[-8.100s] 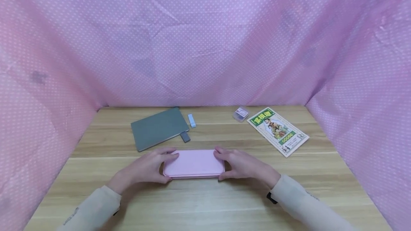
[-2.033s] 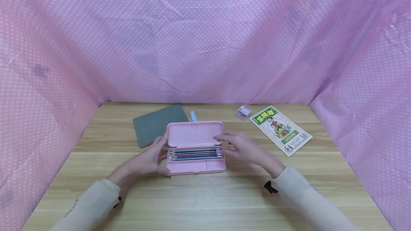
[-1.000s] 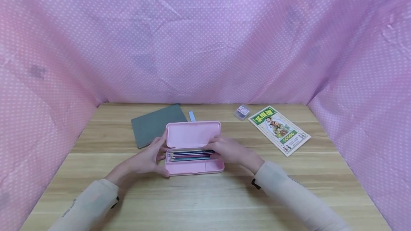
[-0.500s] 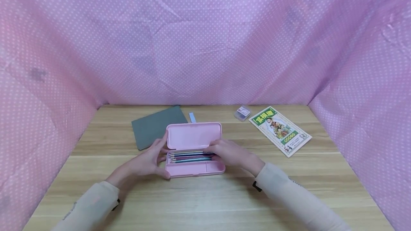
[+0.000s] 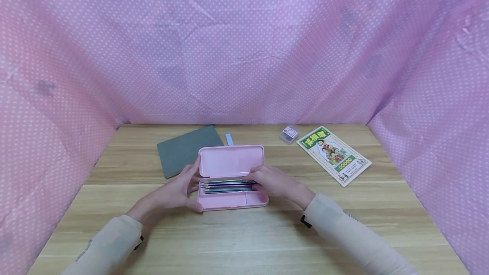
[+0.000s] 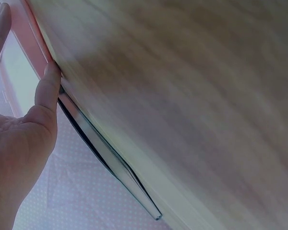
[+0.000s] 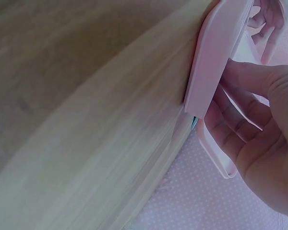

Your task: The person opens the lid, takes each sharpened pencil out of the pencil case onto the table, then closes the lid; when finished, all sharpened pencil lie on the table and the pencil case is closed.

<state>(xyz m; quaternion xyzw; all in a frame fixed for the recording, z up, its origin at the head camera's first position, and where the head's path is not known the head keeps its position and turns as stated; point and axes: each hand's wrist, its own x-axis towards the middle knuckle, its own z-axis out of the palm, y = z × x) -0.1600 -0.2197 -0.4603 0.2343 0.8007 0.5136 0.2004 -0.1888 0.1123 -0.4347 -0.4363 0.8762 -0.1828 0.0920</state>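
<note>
A pink pencil case [image 5: 221, 201] lies on the wooden table, its lid [image 5: 231, 161] raised at the back. Several pencils [image 5: 225, 185] lie side by side in its rear compartment, tips to the left. My left hand [image 5: 173, 192] holds the case's left end, thumb at the front corner and a finger against the lid. Inside the right end, the curled fingers of my right hand [image 5: 276, 182] grip the pencils and hide their far ends. From the right wrist view, thumb and fingers reach over the case's end wall [image 7: 209, 72]; the pencils are mostly hidden there.
Behind the case on the left lie a dark green notebook [image 5: 187, 150] and a light blue strip-shaped object [image 5: 229, 139]. At the back right are a small clear box [image 5: 288, 134] and an illustrated booklet [image 5: 334, 155]. Pink dotted cloth [image 5: 244, 54] surrounds the table.
The case was closed between both hands, then its lid was lifted. My right hand moved from the lid's right side down into the pencils, which have shifted slightly. The left hand stayed put lately.
</note>
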